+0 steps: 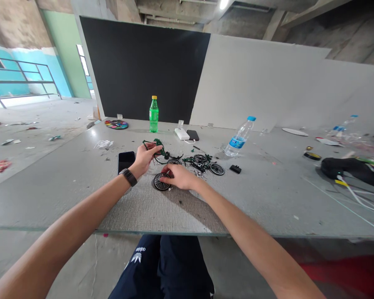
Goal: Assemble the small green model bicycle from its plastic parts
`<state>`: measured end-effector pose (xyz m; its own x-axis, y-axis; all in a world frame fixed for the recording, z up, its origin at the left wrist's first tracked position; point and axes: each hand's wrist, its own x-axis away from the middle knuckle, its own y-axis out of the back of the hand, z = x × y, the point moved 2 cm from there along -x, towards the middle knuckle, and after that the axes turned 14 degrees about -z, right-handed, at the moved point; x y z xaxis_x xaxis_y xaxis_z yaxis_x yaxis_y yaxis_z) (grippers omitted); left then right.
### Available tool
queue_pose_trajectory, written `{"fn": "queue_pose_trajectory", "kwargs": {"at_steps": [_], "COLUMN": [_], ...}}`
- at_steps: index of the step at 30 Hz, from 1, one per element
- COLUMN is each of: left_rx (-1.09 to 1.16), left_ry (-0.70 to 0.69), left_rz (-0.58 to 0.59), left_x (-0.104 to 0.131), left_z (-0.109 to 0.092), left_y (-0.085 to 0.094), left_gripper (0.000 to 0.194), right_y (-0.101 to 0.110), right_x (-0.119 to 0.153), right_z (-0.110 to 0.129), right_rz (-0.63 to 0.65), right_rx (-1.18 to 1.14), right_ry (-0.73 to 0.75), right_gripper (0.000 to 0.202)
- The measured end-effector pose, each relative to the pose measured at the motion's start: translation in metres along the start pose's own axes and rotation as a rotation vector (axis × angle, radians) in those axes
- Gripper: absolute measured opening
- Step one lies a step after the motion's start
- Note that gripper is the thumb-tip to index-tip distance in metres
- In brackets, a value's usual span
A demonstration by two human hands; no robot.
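Note:
My left hand (146, 157) is closed on a small dark green model bicycle frame (157, 145), held just above the table. Between the thumb and fingers of my right hand (178, 176) is a small black spoked wheel (161, 182), low over the table in front of me. Beyond my right hand lie more green and black model bicycle parts (198, 162) with small wheels among them. One loose wheel (217, 169) rests at their right side, near a small black block (235, 169).
A phone (125, 161) lies beside my left wrist. Farther back stand a green bottle (154, 114) and a tilted clear water bottle (240, 137). A white power bank (181, 133), a paint palette (116, 124) and black tape (312, 156) also lie on the table (268, 199).

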<state>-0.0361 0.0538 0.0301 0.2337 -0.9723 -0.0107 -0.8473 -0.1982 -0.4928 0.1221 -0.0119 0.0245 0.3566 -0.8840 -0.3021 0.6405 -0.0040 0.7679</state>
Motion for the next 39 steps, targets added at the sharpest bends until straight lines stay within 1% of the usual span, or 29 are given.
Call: {"fn": "queue_pose_trajectory", "kwargs": {"at_steps": [5, 9, 10, 11, 12, 14, 15, 16, 18, 22, 27, 31, 35, 39], "left_rx": [0.023, 0.033, 0.031, 0.028, 0.024, 0.008, -0.005, -0.017, -0.035, -0.050, -0.066, -0.081, -0.096, -0.117], "left_ry": [0.008, 0.009, 0.008, 0.010, 0.013, 0.026, 0.038, 0.052, 0.079, 0.106, 0.117, 0.121, 0.101, 0.098], "left_rz": [-0.006, 0.000, 0.001, 0.004, 0.012, 0.042, 0.067, 0.096, 0.163, 0.270, 0.314, 0.331, 0.339, 0.396], "left_x": [-0.001, -0.003, -0.004, -0.004, -0.004, -0.003, -0.003, -0.001, 0.001, 0.007, 0.009, 0.012, 0.015, 0.017], "left_z": [-0.001, -0.001, 0.000, 0.000, 0.001, 0.004, 0.006, 0.007, 0.011, 0.016, 0.021, 0.022, 0.019, 0.017], "left_y": [0.001, 0.002, 0.002, 0.002, 0.002, 0.002, 0.002, 0.001, 0.000, -0.002, -0.002, -0.003, -0.004, -0.005], "left_gripper": [0.026, 0.027, 0.027, 0.027, 0.027, 0.026, 0.026, 0.027, 0.027, 0.028, 0.030, 0.033, 0.032, 0.029], "right_y": [0.008, 0.027, 0.033, 0.039, 0.045, 0.053, 0.055, 0.054, 0.049, 0.035, 0.024, 0.022, 0.022, 0.022], "right_x": [0.000, -0.001, -0.002, -0.003, -0.005, -0.007, -0.009, -0.010, -0.012, -0.016, -0.015, -0.013, -0.013, -0.013], "right_z": [-0.002, -0.003, -0.004, -0.006, -0.010, -0.019, -0.024, -0.029, -0.038, -0.045, -0.038, -0.030, -0.029, -0.031], "right_rz": [0.034, 0.108, 0.084, 0.017, -0.080, -0.315, -0.410, -0.470, -0.515, -0.510, -0.483, -0.462, -0.469, -0.471], "right_rx": [-0.239, -0.436, -0.462, -0.465, -0.448, -0.403, -0.391, -0.383, -0.391, -0.419, -0.429, -0.363, -0.310, -0.320], "right_ry": [-0.035, -0.020, -0.007, 0.002, -0.001, -0.044, -0.077, -0.101, -0.132, -0.156, -0.151, -0.107, -0.078, -0.064], "right_gripper": [0.035, 0.039, 0.039, 0.037, 0.034, 0.027, 0.024, 0.023, 0.021, 0.022, 0.024, 0.025, 0.026, 0.027]}}
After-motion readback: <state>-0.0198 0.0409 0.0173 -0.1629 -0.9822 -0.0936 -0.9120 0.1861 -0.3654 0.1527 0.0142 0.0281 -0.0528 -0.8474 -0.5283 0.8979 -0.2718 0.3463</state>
